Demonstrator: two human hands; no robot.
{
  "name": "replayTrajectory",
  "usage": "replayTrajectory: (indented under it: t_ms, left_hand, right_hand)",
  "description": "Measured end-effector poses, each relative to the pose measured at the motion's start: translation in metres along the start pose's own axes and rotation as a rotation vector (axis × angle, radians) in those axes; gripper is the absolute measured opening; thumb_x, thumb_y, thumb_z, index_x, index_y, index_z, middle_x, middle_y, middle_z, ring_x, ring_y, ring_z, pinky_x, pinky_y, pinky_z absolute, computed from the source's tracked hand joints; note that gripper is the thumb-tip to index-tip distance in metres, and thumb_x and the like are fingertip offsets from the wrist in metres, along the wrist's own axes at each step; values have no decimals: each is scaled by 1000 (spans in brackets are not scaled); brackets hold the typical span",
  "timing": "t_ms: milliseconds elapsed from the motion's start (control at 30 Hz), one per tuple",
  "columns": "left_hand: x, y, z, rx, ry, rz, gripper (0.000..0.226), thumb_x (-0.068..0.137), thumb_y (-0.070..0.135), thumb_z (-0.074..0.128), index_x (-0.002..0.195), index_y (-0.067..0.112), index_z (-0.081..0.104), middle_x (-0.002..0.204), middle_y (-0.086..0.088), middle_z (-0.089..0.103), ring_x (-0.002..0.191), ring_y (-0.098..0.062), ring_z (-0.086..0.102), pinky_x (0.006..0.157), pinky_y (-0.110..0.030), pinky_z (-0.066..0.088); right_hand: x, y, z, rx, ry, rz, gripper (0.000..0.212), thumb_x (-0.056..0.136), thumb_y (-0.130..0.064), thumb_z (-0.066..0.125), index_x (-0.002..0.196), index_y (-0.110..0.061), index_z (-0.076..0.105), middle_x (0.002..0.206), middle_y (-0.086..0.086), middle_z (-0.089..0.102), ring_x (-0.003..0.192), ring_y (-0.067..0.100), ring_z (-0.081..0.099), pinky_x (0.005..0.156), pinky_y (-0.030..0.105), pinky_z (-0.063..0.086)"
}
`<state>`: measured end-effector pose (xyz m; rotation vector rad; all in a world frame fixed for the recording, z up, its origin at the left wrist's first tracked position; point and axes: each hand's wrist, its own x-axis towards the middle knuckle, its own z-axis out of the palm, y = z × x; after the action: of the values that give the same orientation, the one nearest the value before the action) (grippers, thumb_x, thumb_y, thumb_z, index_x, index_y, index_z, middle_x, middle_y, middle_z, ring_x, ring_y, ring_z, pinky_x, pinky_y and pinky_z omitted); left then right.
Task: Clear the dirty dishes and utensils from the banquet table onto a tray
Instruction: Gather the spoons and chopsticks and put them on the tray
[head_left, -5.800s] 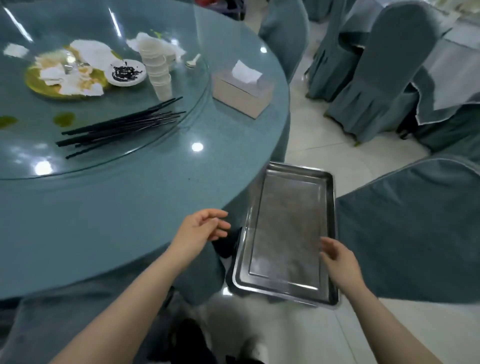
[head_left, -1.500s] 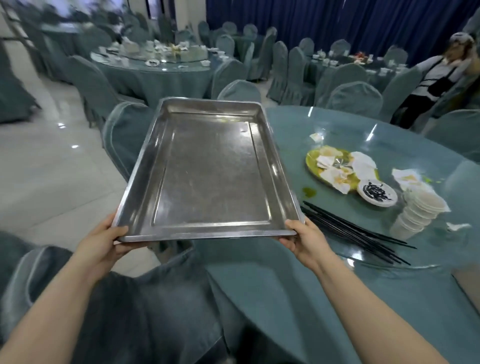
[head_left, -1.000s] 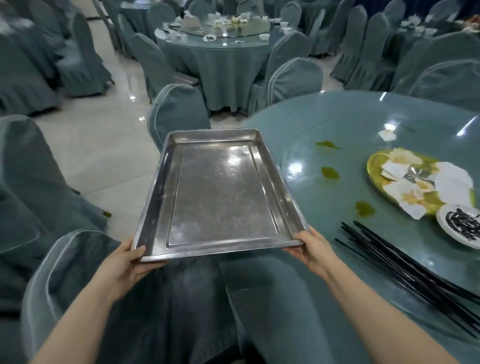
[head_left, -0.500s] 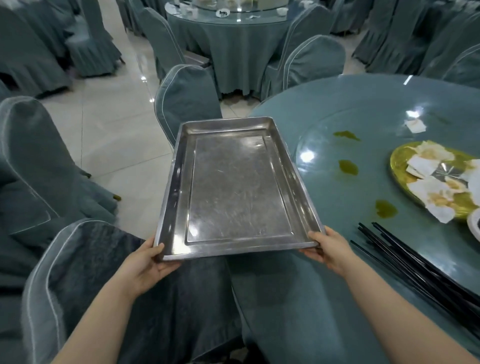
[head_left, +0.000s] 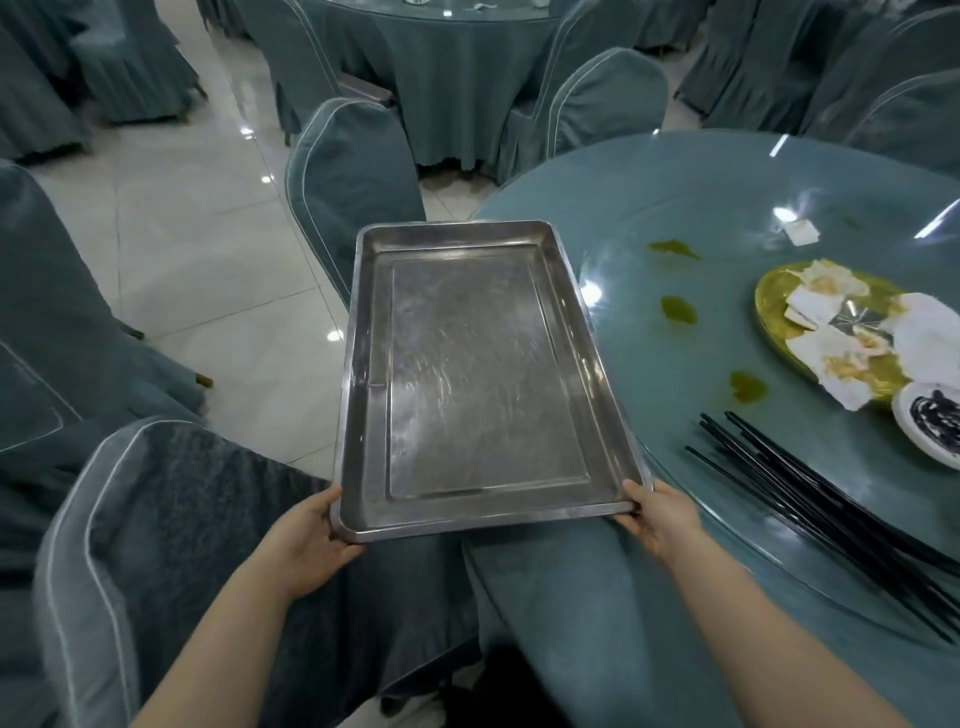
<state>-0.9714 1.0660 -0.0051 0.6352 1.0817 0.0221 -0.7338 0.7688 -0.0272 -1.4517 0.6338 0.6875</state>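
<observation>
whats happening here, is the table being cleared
Clearing has not really started. A person holds an empty metal tray by its near corners, left hand and right hand, at the table's edge. The yellow plate with used napkins, small dish and black chopsticks are still on the table.

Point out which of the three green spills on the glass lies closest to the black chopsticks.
The green spill just left of the yellow plate and above the chopsticks. The other two spills sit farther up the glass, toward the table's far edge.
</observation>
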Motion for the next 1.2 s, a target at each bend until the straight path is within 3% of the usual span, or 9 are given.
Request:
replayTrajectory:
  t_ms: [233,300,367,433,500,600,667,867,1200]
  left_hand:
    - [-8,-11,0,66,-11,46,31,96,24,50,121,9,59,114,-10,67,97,-22,64,74,-34,53]
    - [-11,-9,3,181,58,156,32,95,19,50,125,7,56,117,-8,67,92,-18,66,75,-30,53]
    - [-15,-4,5,431,177,318,42,93,18,53,133,7,49,138,-9,52,113,-21,57,95,-33,46]
    - [-23,5,14,626,229,491,54,94,21,52,145,13,36,147,2,42,128,-14,45,103,-30,34]
    - [-30,10,29,675,145,578,50,96,23,50,144,17,38,136,12,52,120,-3,51,100,-27,37]
    - [-38,8,51,710,36,547,51,96,28,50,145,22,38,147,7,42,133,-15,41,111,-35,31]
    - [-42,1,65,702,-21,532,51,96,29,51,145,23,37,149,7,38,135,-16,38,107,-32,30]
    - [-55,-23,109,737,-210,494,47,98,19,50,143,15,40,146,-1,44,134,-17,39,113,-35,29]
    - [-55,-59,218,775,-361,390,37,95,15,54,132,15,51,125,-4,62,122,-19,52,110,-36,33]
  right_hand:
    - [-11,15,-15,166,114,-90,26,87,5,60,113,6,56,91,17,62,70,24,61,51,26,57]
    - [-15,19,-20,179,141,-117,33,86,4,61,119,7,57,98,18,64,83,30,63,67,28,56]
    - [-20,25,-28,152,155,-143,37,86,-1,63,122,3,57,101,16,62,99,33,63,80,33,50]
    - [-27,31,-35,106,171,-178,37,87,-5,62,124,1,56,98,15,60,96,32,61,85,37,50]
    - [-35,38,-42,79,172,-221,36,88,-6,62,123,1,56,96,15,59,91,28,58,87,38,50]
    - [-49,47,-54,45,181,-283,33,89,-6,61,121,-1,57,97,13,61,90,24,57,88,35,49]
    - [-58,53,-64,6,183,-335,33,89,-6,61,122,-2,57,100,12,62,90,22,58,85,33,48]
    - [-78,58,-113,-219,311,-505,34,84,-3,67,117,-2,62,110,12,66,90,15,58,79,25,44]
    - [-59,11,-215,-658,522,-638,53,77,-13,74,127,-9,56,127,8,61,117,22,56,100,30,39]
